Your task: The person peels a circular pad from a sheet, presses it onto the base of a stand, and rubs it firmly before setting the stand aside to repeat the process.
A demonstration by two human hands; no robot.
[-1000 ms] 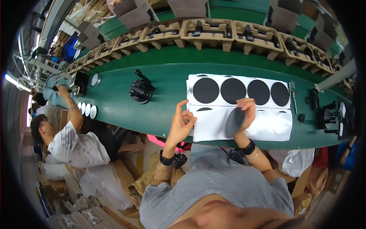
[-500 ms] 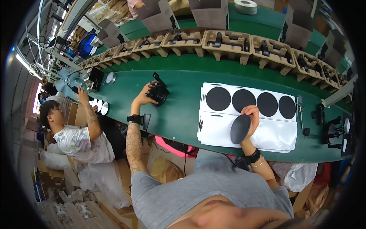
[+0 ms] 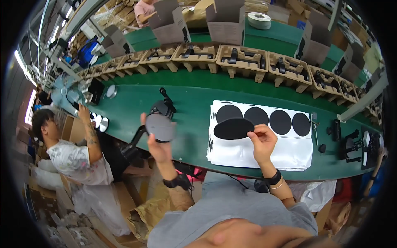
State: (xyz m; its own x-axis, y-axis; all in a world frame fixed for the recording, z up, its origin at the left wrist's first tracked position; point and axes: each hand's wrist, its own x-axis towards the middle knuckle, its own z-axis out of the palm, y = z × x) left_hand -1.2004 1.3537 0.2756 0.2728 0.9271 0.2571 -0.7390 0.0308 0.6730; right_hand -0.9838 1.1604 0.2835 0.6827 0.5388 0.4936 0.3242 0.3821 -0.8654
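My left hand (image 3: 160, 149), blurred by motion, is closed round a black stand with a round grey disc face (image 3: 159, 127) turned upward. Its black arm (image 3: 136, 142) slants down past the table's near edge. Between thumb and fingers of my right hand (image 3: 264, 142) is the right edge of a thin black round pad (image 3: 233, 129), tilted above the white sheets. Another black stand (image 3: 165, 106) is on the table just beyond my left hand, partly hidden. Rows of black round pads (image 3: 280, 122) lie on the stacked white sheets (image 3: 264, 153) under my right hand.
Along the far side of the green table (image 3: 194, 93) runs a row of cardboard trays (image 3: 242, 62) holding black parts. Open boxes (image 3: 225, 25) stand behind them. At the left a co-worker (image 3: 78, 153) sits by small white discs (image 3: 103, 124). Black parts (image 3: 353, 142) lie at the right.
My left hand has moved back toward me with a stand, its disc face now turned up. My right hand has shifted slightly left, and the black pad has turned flatter.
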